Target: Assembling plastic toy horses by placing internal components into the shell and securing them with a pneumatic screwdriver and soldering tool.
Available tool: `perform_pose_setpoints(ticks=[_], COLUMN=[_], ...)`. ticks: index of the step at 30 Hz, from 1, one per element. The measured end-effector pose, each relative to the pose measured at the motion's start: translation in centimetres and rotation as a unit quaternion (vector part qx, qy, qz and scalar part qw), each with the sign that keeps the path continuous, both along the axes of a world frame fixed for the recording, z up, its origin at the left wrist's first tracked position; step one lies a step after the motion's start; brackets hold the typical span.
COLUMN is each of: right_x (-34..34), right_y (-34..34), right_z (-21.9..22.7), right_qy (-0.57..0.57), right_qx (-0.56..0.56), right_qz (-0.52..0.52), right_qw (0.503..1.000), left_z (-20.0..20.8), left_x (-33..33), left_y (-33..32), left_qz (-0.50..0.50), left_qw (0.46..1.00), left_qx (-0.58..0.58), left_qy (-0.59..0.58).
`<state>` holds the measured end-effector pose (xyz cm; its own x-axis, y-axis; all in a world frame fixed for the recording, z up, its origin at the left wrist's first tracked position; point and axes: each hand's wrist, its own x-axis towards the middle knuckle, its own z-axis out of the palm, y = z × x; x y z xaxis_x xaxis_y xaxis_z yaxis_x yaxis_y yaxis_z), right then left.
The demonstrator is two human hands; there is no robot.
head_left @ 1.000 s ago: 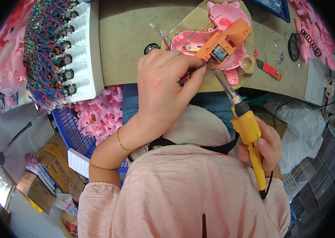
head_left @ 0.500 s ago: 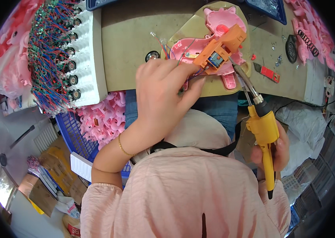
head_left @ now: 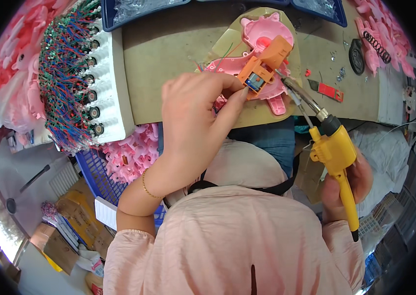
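Note:
My left hand (head_left: 193, 110) reaches over the table, thumb and forefinger pinched at the lower left of an orange plastic housing (head_left: 277, 51). They seem to hold a thin wire, its end mostly hidden by the fingertips. A small blue component (head_left: 255, 82) sits in the housing's square opening. Beneath lies a pink animal-shaped plastic shell half (head_left: 267, 29), partly covered by my hand. Green and red wires (head_left: 227, 53) stick up behind my knuckles. My right hand (head_left: 358, 179) is wrapped round the handle of a yellow soldering gun (head_left: 333, 150); its tip points at the housing's right side.
A white foam tray (head_left: 119, 78) with wired round speakers (head_left: 93, 112) stands left. Blue bins (head_left: 144, 11) line the far edge. To the right lie a red cutter (head_left: 330, 92), a black oval part (head_left: 357, 56) and pink shells (head_left: 390, 34). A blue basket (head_left: 92, 169) holds pink parts below.
The soldering gun and my right hand have shifted slightly right and down in the picture. My left fingertips now sit closer against the blue component. The whole view has shifted a little.

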<state>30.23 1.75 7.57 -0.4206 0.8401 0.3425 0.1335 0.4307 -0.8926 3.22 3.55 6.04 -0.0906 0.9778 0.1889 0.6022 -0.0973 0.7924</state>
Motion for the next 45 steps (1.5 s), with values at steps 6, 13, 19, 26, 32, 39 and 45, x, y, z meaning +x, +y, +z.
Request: perform_pose_setpoints(ticks=[6, 13, 19, 26, 32, 39, 45], right_x=[-0.2, -0.9, -1.4, -1.5, -0.9, 0.9, 1.1], right_y=[0.6, 0.8, 1.3, 2.0, 1.4, 0.3, -0.3], right_z=[0.0, -0.1, 0.9, 4.0, 1.9, -0.3, -1.0], right_qy=[-0.012, -0.001, -0.004, -0.054, -0.026, -0.011, 0.007], right_qx=[-0.002, -0.018, -0.049, -0.482, -0.305, 0.022, 0.001], right_qz=[0.061, 0.073, 0.106, 0.014, 0.000, -0.026, -0.114], right_qw=[0.998, 0.997, 0.993, 0.875, 0.952, 0.999, 0.993], left_z=[-0.3, -0.1, 0.0, -0.1, 0.1, 1.3, 2.0], left_x=[0.1, 0.1, 0.1, 0.1, 0.2, -0.9, -1.2], left_y=[0.1, 0.1, 0.1, 0.0, 0.2, -0.2, -0.3], left_qz=[0.000, -0.001, -0.005, 0.002, 0.000, 0.003, 0.003], left_qw=[1.000, 0.999, 0.999, 0.998, 0.998, 0.978, 0.866], left_qx=[-0.016, -0.020, -0.016, -0.005, -0.022, 0.131, -0.171], left_qy=[0.025, 0.034, 0.043, 0.056, 0.061, 0.162, -0.470])
